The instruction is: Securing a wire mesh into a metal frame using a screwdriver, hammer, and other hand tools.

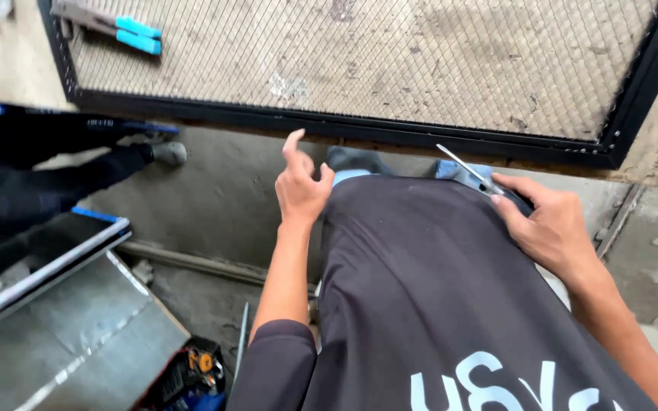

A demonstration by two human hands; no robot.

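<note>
Single head-worn view, looking steeply down from close above the wearer's dark shirt [436, 304] toward the grey concrete floor [222, 198] and black-framed wire-mesh panel [359, 61] just ahead.

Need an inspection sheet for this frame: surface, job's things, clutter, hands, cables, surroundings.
Surface: stained grey concrete floor.
Job's things: black-framed wire mesh panel lying flat; thin silver metal tool, kind unclear.
Clutter: blue-handled pliers on the mesh; open tool bag with orange and blue items; grey sheet-metal piece.
Hands: left hand empty, fingers raised near the frame; right hand grips the silver tool.
Cables: nothing seen.
Surroundings: another person's dark-clothed leg and grey shoe at left.
</note>
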